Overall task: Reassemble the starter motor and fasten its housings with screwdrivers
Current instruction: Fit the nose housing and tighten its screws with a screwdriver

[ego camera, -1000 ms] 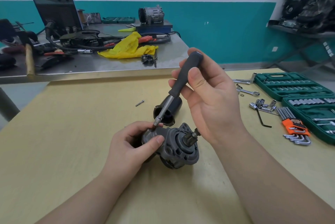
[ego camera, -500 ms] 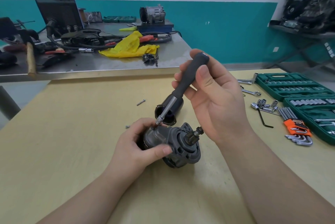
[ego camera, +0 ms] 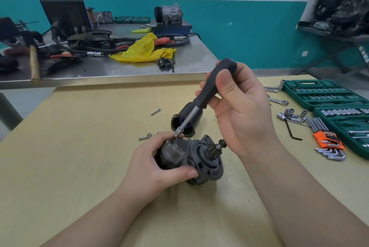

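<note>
Near the middle of the yellow worktable [ego camera: 75, 147], well back from its near edge, the starter motor [ego camera: 191, 159] lies on its side with its pinion shaft pointing toward the right edge. The left hand [ego camera: 157, 164] wraps the motor's rear housing, fingers and thumb clamped around it. The right hand [ego camera: 239, 111] has its fingers closed on the black handle of the screwdriver [ego camera: 201, 103], whose tip meets the top of the housing right against the left fingertips [ego camera: 180, 136]. The likeliest fault, judging from that slanted shaft, is the bit camming out of the screw head and sliding onto those fingertips, or the screw starting crooked in its thread. The round motor could also roll under the push if the left grip eases. Just behind the motor, the black cylindrical housing [ego camera: 186, 122] leaves little room for the tool to swing toward the far edge. Open tabletop lies toward the left edge and the near edge. Toward the right edge, the green socket sets [ego camera: 323, 95], hex keys [ego camera: 327, 143] and loose sockets [ego camera: 289, 115] crowd the room. Two loose screws [ego camera: 155, 111] [ego camera: 144, 137] lie near the motor, where a sleeve or wrist might sweep them off.
</note>
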A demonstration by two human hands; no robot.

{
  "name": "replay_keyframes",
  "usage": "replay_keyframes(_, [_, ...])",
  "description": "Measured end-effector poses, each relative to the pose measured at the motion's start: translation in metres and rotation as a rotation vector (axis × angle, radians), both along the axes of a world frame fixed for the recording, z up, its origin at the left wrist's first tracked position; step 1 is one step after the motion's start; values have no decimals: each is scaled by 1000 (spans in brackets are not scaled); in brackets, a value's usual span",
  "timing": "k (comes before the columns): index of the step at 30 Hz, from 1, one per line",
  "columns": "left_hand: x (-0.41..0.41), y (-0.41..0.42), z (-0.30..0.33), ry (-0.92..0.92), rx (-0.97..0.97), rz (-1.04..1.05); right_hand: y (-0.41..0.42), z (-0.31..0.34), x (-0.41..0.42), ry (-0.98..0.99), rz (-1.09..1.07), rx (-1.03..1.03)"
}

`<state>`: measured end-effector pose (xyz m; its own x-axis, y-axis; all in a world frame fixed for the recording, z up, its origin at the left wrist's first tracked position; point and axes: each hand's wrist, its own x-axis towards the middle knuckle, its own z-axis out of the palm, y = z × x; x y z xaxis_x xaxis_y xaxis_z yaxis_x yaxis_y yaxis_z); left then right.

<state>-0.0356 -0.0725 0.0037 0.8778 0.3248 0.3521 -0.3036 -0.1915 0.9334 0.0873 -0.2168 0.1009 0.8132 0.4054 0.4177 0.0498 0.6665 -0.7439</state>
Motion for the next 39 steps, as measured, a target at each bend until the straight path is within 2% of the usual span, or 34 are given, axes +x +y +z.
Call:
replay_keyframes(9, [1, -1, 0, -11, 34, 27, 5, -1, -9, -40, -250, -32])
replay_keyframes(22, [-1, -2, 0, -17, 49, 34, 5, 5, -17, -80, -366, -125])
replay_keyframes(31, [-1, -2, 0, -14, 78, 48, 4, 3, -14, -60, -381, -149])
replay_keyframes(39, [-1, 1, 3, 19, 88, 32, -7, -6, -7, -128, -268, -91])
